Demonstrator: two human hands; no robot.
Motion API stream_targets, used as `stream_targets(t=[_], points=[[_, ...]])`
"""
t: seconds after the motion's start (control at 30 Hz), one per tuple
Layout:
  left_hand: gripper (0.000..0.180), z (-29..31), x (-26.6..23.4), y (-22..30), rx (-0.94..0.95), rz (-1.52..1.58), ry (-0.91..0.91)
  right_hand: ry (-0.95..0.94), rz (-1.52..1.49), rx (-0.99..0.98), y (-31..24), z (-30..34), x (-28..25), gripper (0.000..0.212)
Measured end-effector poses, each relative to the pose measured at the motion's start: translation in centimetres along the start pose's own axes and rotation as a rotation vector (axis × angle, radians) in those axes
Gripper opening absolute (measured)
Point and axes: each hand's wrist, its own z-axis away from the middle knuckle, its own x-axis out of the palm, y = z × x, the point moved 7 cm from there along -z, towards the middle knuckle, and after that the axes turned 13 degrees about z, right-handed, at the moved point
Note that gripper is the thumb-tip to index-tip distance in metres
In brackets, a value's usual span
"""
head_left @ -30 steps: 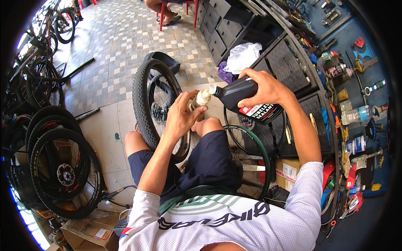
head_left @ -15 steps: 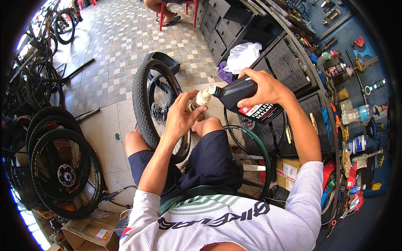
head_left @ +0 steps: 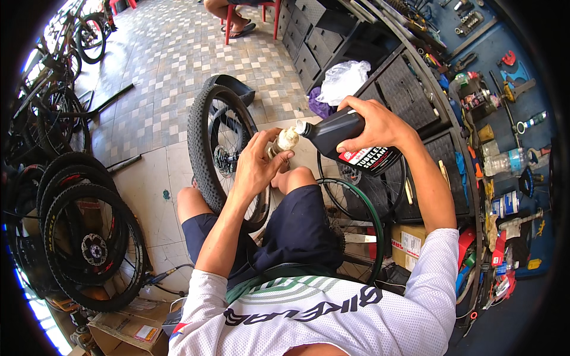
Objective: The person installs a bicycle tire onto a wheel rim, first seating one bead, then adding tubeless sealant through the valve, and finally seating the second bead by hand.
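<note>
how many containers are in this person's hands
2: a small whitish container in the left hand, and a black bottle, tilted, in the right hand. The left hand partly hides the first; no other shows in either hand.

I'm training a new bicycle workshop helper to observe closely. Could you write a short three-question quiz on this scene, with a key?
1. True or false: the black bottle in the person's right hand is held upright.
2. Which holds the small container with the whitish top? a) right hand; b) left hand; c) both hands.
3. Fill in the colour: the crumpled plastic bag beyond the bottle is ____.

Key: 1. False; it is tilted, its neck toward the small container. 2. b. 3. White.
</note>
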Motion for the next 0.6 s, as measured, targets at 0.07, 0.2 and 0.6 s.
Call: stream_targets(t=[0.07,0.2,0.6], points=[[0.054,-0.01,-0.01,-0.05,-0.004,-0.001,0.001,-0.001,0.006,0.001,-0.12,-0.04,-0.11,0.065],[0.054,0.0,0.06,-0.16,0.008,0.008,0.007,0.005,0.013,-0.01,-0.21,-0.06,-0.21,0.066],[0.054,0.03,0.11,-0.22,0.017,-0.016,0.005,-0.007,0.011,0.002,-0.44,-0.03,-0.39,0.065]])
